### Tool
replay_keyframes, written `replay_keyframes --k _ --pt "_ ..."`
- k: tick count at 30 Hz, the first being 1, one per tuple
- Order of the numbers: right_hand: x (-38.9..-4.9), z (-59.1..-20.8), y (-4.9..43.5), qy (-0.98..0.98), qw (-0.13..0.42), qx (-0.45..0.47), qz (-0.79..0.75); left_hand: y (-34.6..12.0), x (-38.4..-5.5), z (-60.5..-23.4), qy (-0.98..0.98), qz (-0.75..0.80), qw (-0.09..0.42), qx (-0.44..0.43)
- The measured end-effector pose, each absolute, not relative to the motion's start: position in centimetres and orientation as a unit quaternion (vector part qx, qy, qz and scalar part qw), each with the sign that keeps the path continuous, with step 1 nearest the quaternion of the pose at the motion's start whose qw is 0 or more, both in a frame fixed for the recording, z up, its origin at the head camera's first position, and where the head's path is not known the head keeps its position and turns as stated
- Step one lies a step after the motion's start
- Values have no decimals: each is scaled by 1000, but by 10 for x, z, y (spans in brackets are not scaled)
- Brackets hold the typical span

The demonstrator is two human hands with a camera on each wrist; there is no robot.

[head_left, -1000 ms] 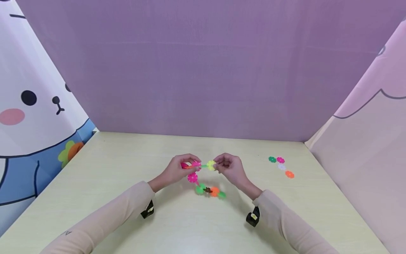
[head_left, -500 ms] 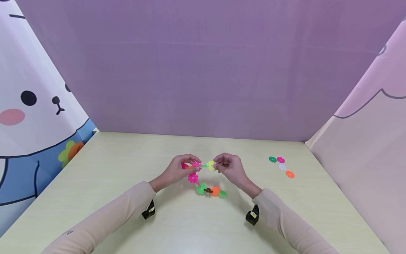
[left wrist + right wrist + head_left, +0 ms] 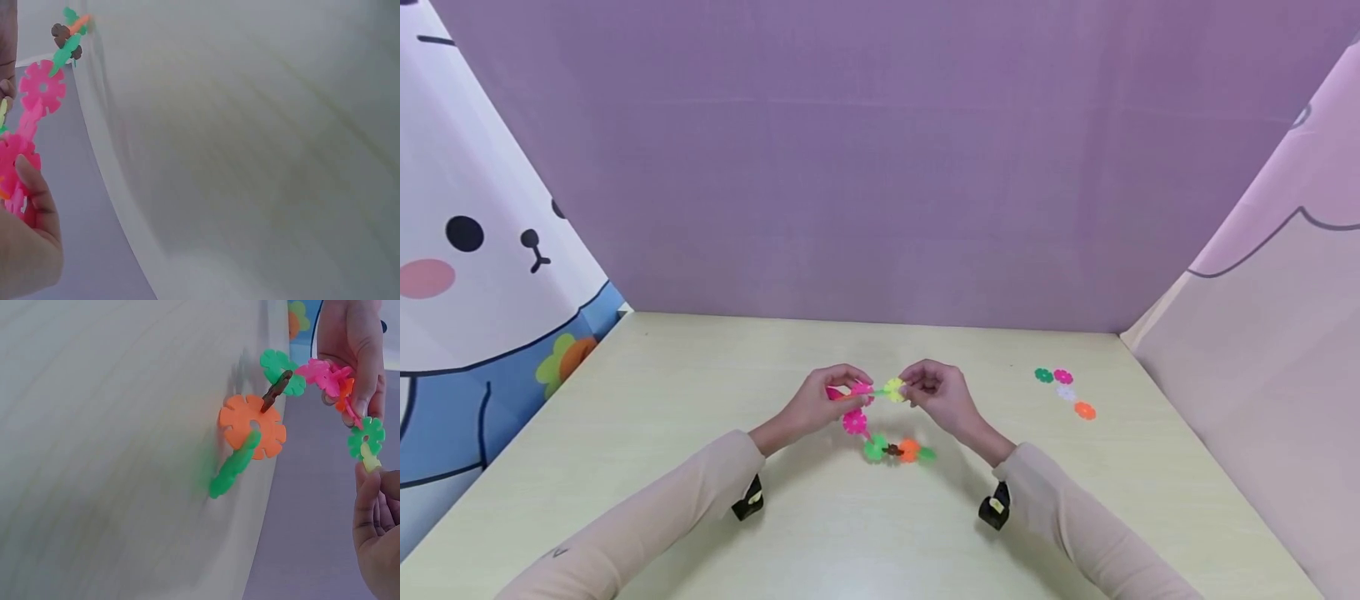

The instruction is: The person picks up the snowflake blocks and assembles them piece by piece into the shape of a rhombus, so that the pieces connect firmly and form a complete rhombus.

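Note:
A chain of interlocking plastic snowflake discs, shaped like small flowers, is held up between both hands. My left hand [image 3: 822, 398] pinches the chain at a pink disc [image 3: 42, 86] and its pink and orange neighbours, partly hidden by the fingers. My right hand [image 3: 946, 398] pinches the yellow disc [image 3: 893, 389] at the other end. A green disc [image 3: 367, 437] joins the yellow one to the part in the left hand. From the left hand the rest of the chain hangs towards me: pink, green [image 3: 876, 448], brown [image 3: 276, 391], orange [image 3: 240, 422] and a last green disc [image 3: 234, 467].
On the pale wooden table [image 3: 715, 350], at the right, lie loose discs: dark green [image 3: 1043, 376], pink [image 3: 1063, 377], white [image 3: 1066, 392] and orange [image 3: 1085, 410]. A purple panel [image 3: 880, 167] stands behind the table, with printed cloths at both sides.
Between the frames the right hand and the yellow disc shift very slightly left. Both hands keep their hold, and the hanging end sways a little.

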State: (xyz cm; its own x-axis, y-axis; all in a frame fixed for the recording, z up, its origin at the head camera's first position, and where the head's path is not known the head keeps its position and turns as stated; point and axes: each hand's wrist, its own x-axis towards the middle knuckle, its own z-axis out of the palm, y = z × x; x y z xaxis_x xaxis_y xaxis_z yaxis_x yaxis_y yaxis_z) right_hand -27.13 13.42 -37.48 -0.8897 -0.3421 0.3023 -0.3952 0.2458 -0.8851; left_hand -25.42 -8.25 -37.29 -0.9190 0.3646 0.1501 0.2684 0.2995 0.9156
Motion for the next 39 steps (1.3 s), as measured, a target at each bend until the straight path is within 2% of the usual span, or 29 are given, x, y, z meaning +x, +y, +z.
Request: replay_keyframes --k 10,16,30,39 --pt "-283 -385 139 -799 17 257 542 -83 -253 -372 802 565 38 189" --pt "-285 -385 150 -834 47 269 479 -85 -253 -375 804 568 33 174" --pt "-302 -394 208 -885 79 245 388 -86 -255 -376 794 582 40 171" --pt "-317 -400 251 -910 74 223 341 -90 -267 -396 785 593 55 171"
